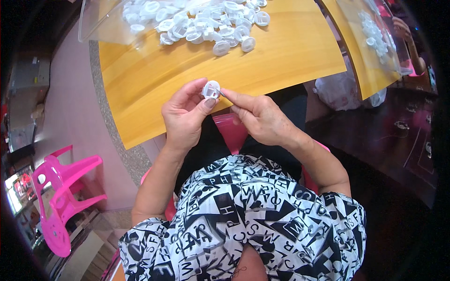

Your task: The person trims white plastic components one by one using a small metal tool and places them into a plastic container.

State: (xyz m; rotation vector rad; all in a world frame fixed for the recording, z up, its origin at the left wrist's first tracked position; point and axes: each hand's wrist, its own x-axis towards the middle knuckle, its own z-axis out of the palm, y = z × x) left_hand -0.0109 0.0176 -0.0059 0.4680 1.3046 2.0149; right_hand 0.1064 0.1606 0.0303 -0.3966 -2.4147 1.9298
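Observation:
My left hand (185, 114) pinches a small round white plastic cap (211, 89) between thumb and fingers, just above the near edge of the yellow wooden table (281, 51). My right hand (258, 114) reaches in from the right, its fingertips touching the cap's right side with a thin metal piece between them. Both hands hover over my lap. At the far side of the table lies a heap of several similar white caps (206, 23), partly under a clear plastic sheet (101, 21).
A second yellow table (361, 51) stands to the right with more white caps and another person's hand (403, 28). A white plastic bag (340, 91) hangs between the tables. A pink plastic chair (63, 196) stands at the lower left on the pink floor.

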